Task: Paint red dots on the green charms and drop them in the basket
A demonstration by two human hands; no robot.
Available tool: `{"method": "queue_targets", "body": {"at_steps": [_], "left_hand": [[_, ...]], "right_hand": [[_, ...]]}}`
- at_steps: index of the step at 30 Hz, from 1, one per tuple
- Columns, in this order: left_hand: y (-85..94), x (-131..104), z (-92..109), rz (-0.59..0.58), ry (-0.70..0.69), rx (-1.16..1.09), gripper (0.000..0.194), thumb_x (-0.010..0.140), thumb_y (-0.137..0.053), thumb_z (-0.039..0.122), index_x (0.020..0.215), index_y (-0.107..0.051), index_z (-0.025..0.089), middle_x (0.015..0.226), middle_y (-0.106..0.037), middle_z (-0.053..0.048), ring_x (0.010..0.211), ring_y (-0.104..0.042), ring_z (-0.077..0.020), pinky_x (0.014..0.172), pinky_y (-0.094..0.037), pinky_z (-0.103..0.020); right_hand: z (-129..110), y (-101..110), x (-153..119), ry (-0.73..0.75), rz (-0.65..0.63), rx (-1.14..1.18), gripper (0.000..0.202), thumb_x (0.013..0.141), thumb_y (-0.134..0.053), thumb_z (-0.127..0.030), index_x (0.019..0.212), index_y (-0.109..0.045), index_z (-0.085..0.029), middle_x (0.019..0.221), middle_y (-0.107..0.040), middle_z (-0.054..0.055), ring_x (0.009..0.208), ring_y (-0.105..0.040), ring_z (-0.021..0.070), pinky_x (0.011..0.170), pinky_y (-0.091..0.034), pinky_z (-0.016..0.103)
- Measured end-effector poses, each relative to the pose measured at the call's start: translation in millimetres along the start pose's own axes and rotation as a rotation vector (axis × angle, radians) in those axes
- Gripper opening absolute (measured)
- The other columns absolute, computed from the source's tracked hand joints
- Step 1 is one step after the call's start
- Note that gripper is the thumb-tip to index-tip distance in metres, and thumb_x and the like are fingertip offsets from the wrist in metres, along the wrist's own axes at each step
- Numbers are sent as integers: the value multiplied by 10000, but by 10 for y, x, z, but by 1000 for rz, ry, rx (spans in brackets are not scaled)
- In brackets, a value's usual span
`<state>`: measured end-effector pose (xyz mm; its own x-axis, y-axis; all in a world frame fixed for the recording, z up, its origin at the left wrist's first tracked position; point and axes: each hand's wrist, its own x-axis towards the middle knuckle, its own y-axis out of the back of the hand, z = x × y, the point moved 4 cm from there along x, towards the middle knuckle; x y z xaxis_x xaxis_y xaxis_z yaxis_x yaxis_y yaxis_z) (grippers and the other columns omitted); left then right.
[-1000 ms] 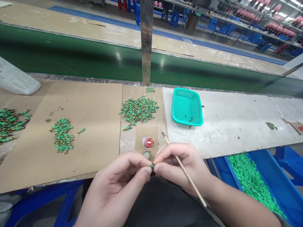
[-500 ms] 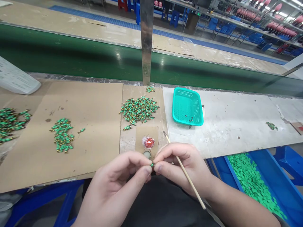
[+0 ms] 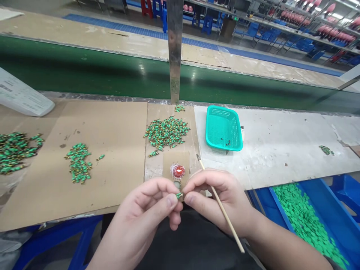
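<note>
My left hand (image 3: pixel 149 215) pinches a small green piece with brownish-gold ends (image 3: pixel 179 195) between thumb and forefinger. Close to the piece's right end are the thumb and forefinger tips of my right hand (image 3: pixel 225 193); whether they touch it I cannot tell. A thin paintbrush (image 3: pixel 228 221) with a pale wooden handle is tucked in my right hand, its dark bristles pointing away from me. Just beyond my fingertips lies a round blob of glossy red paint (image 3: pixel 178 171), with a small beaded-rim disc (image 3: pixel 177 184) partly hidden by my hands.
A heap of similar green pieces (image 3: pixel 167 133) lies ahead, and smaller heaps (image 3: pixel 78 163) lie to the left. A teal basket (image 3: pixel 208 137) holding a few dark bits stands right of centre. A metal post (image 3: pixel 174 56) rises behind. Blue bins with green discs (image 3: pixel 306 221) sit below right.
The green piece shows more between my fingertips, and my right fingertips are slightly farther from my left ones. The view has shifted a little.
</note>
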<state>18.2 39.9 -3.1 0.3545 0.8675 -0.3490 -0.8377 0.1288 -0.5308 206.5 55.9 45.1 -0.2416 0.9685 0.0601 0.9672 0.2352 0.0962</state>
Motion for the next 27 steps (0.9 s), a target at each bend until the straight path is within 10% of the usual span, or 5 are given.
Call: {"method": "queue_targets", "body": {"at_steps": [4,10,16,21,27], "left_hand": [[9,56,-10,27,5,26,215,980,-938,409,957,-841,218,781,-807,-25,658,-735,-144,609,-608,-201],[222,501,286,337,-420,802,134,1068,-683,294,975,-744,218,928,-825,-65,863,-809,-251,821,-674,-386],[480,1106,491,445,-557,1216,137,1033,-758,171,962,-858,232,1176,-842,-91,1232,-728,-298,1167,-551,-494],[1092,753,710,684,-475,1417,118,1053,-758,272,1021,-842,197,1026,-807,-67,1077,-751,-292,1085,-578,-530],[1715,303,890,846,-373,1548,173,965,-708,322,914,-842,224,962,-789,-105,1055,-741,-346,1078,-566,-556]], "right_hand": [[1,29,-11,49,29,-82,66,980,-817,-192,923,-840,-218,825,-828,18,734,-767,165,709,-634,255],[157,227,-146,37,143,-202,139,1061,-830,-352,969,-870,-256,831,-810,32,673,-742,175,649,-639,247],[245,375,-184,73,177,-216,264,1125,-763,-504,1005,-879,-299,863,-826,50,764,-801,211,676,-682,239],[292,686,-275,81,264,-300,563,1208,-474,-668,1063,-881,-307,777,-696,56,787,-736,229,750,-679,299],[328,895,-246,56,398,-360,380,1040,-800,-670,974,-864,-302,806,-781,55,752,-758,234,615,-647,269]]}}
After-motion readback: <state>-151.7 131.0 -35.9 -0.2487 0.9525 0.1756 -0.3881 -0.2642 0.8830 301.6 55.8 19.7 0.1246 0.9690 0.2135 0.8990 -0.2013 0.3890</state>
